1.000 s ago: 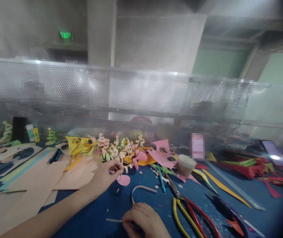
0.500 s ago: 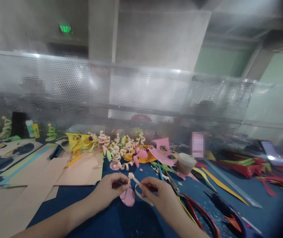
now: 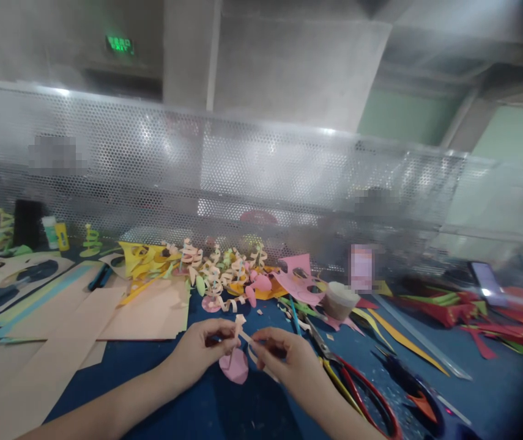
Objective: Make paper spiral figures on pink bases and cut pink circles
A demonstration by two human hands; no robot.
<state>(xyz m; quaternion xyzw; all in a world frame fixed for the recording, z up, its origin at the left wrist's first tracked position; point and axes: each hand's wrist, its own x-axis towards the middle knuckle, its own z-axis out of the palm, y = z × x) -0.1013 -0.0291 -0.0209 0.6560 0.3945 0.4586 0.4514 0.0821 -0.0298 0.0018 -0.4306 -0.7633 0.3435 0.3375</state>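
Between thumb and fingers, my left hand (image 3: 210, 343) pinches a thin upright paper stem (image 3: 236, 340). A pink paper disc (image 3: 235, 368) is at the stem's lower end, and a small pale paper star or folded tip (image 3: 240, 319) tops it. My right hand (image 3: 282, 357) is closed on a narrow pale paper strip (image 3: 246, 337), which runs up to the top of the stem; its loose end curls under the hand. Behind both hands lies a heap of curled paper spirals (image 3: 219, 269).
Red-handled scissors (image 3: 366, 391) and a dark blue tool with an orange trigger (image 3: 430, 400) lie at right. A paper cup (image 3: 341, 300) stands behind them. Pale paper sheets (image 3: 146, 311) and a cutter (image 3: 100, 278) are at left; a perforated metal screen (image 3: 261, 159) closes the back.
My right hand has moved slightly left, closer to the stem, bringing the strip nearer to it. My left hand keeps its pinch. The view has shifted a little.
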